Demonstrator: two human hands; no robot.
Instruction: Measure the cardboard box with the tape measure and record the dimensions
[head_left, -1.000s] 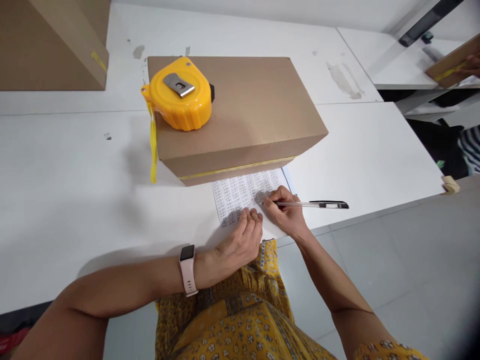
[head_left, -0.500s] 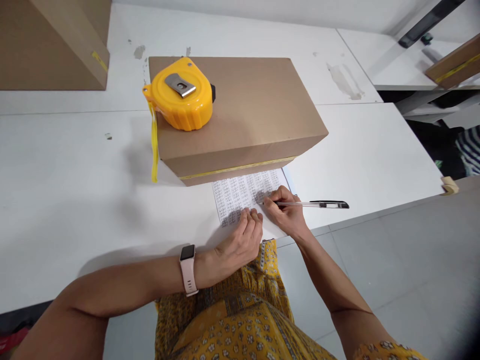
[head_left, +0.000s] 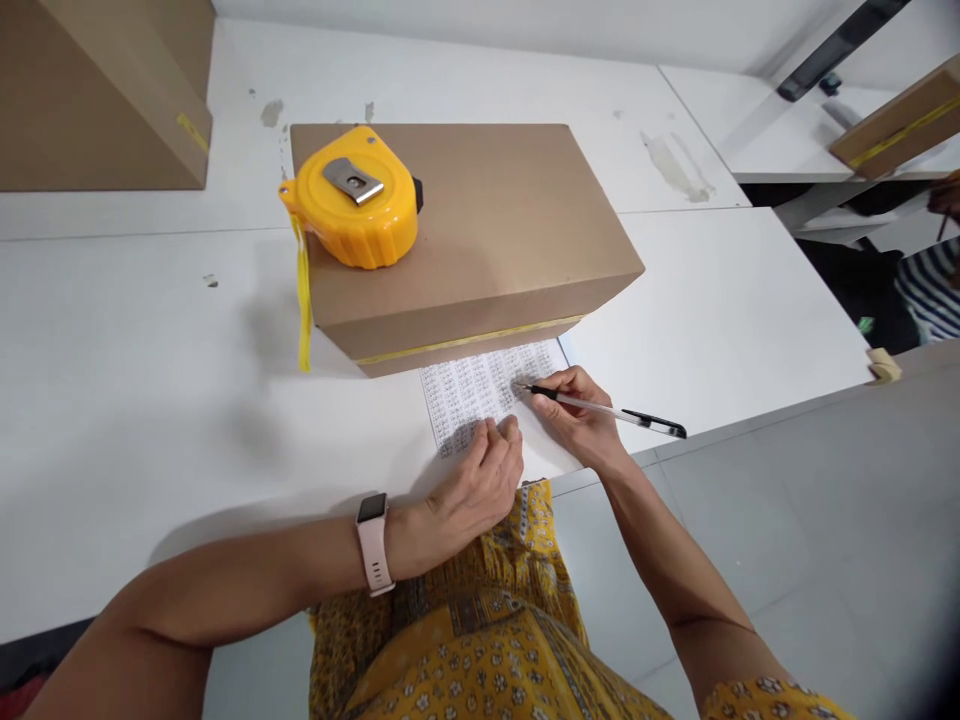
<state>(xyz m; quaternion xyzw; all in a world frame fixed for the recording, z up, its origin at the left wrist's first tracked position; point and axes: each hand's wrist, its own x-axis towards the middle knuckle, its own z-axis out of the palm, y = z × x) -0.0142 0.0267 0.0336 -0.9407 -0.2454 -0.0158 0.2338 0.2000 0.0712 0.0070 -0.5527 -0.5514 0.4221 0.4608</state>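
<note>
My right hand is closed around a clear pen with a black cap on its back end. The pen's tip points at the rows of small dark handwriting on a sheet of paper. My left hand rests on the sheet's lower edge, fingers stretched forward, lightly bent and side by side, with nothing seen in them. Past both hands stands a brown cardboard box that hides the paper's far part. On its top lies a yellow tape measure with a metal clip and a yellow strap.
A larger cardboard box stands at the far left of the white table. Another cardboard box is on a surface at the far right. Beyond the table's right end, part of a person in striped clothing shows.
The pen has tilted, its capped end dropping while the tip moves slightly up the page. My right fingers have shifted a little. My left hand stays on the paper. The view has shifted slightly.
</note>
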